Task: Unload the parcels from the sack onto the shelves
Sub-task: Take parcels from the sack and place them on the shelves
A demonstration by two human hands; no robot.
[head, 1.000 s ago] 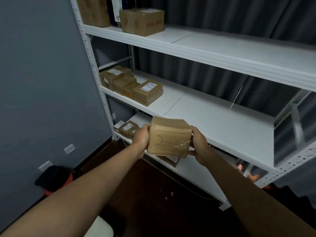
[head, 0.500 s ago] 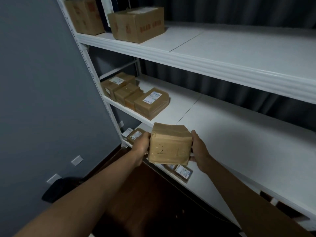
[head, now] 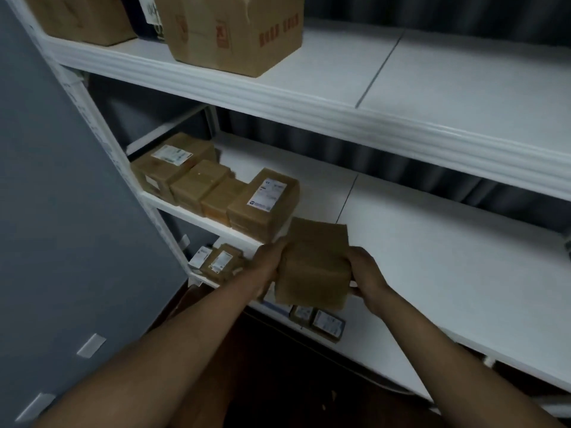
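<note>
We stand before a white metal shelving unit set against a grey wall on our left, with a dark pleated curtain behind the shelves and a dark wooden floor below.

Both forearms reach forward at the level of the middle shelf. Our left hand grips the left side of a brown parcel, fingers curled around its edge. Our right hand grips the right side, thumb on the near face and fingers wrapped behind. The parcel is held in the air at the front edge of the middle shelf, tilted slightly, just right of the parcels stored there. The parcel is blurred, so we cannot read any marking on it.

Shelf contents:
- Top shelf: a large cardboard box with red print, and a second carton at the left, cut off by the frame.
- Middle shelf, left end: a row of small brown parcels, packed side by side; the nearest parcel carries a white label.
- Bottom shelf: labelled small packets at the left, and more labelled packets below the held parcel.
</note>
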